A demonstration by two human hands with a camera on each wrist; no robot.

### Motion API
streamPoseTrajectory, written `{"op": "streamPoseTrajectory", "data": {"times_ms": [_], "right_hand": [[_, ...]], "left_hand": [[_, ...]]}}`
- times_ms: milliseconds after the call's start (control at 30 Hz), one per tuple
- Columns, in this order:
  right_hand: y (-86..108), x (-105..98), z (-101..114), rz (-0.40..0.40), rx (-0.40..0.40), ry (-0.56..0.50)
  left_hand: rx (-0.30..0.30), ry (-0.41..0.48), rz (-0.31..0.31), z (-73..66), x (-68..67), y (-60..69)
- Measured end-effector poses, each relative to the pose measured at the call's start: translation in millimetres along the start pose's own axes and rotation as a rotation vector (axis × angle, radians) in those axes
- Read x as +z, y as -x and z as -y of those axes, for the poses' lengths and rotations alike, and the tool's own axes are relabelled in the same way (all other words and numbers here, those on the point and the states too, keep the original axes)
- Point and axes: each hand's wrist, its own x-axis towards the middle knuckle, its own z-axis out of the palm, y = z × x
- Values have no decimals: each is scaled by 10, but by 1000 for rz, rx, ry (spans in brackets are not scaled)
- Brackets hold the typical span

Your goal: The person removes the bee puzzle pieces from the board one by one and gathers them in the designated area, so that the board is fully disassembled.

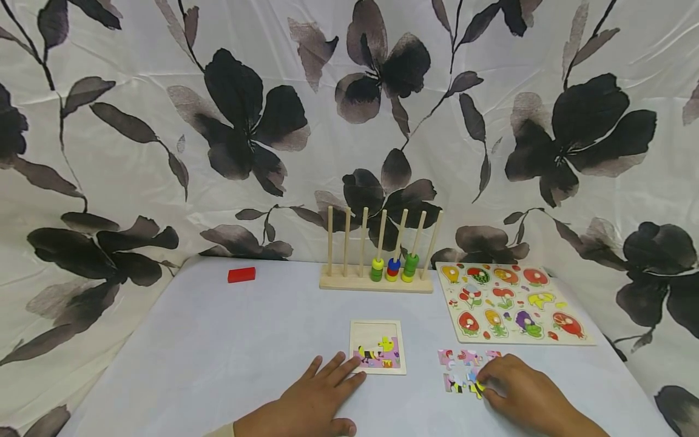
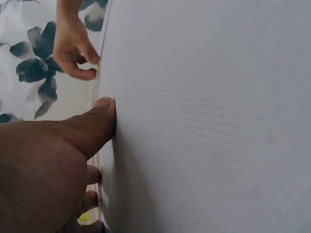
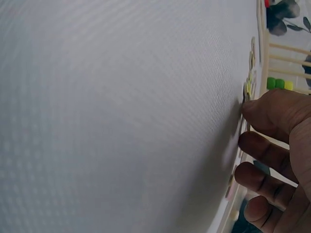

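A square wooden puzzle tray (image 1: 377, 328) lies at the middle of the table, with several joined pink, yellow and black pieces (image 1: 382, 354) in its lower part. My left hand (image 1: 314, 397) lies spread on the table, its fingertips at the tray's lower left edge. To the right lie several loose jigsaw pieces (image 1: 454, 383). Over them, my right hand (image 1: 526, 388) pinches a yellow and black jigsaw piece (image 1: 480, 388) between thumb and forefinger; the fingers partly cover it. In the right wrist view the other fingers (image 3: 262, 182) are bent near the tabletop.
A wooden peg stand (image 1: 377, 283) with coloured beads on three pegs stands at the back. The fruit puzzle board (image 1: 521, 303) lies at the back right, close to the loose pieces. A red block (image 1: 241, 275) sits at the back left. Floral cloth (image 1: 246, 121) hangs behind the table.
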Motion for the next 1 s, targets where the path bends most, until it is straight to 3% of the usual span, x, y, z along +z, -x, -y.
{"op": "streamPoseTrajectory", "data": {"times_ms": [467,767,1000], "right_hand": [[-12,-2,-24,-6,-21,12],[-53,-21,-28,33,-22,24],[-77,-98,49,-46,-69,-19]], "left_hand": [[-8,16,24,13,2,-11],[-3,29,22,20,5,-8],[1,23,15,26,14,-10]]}}
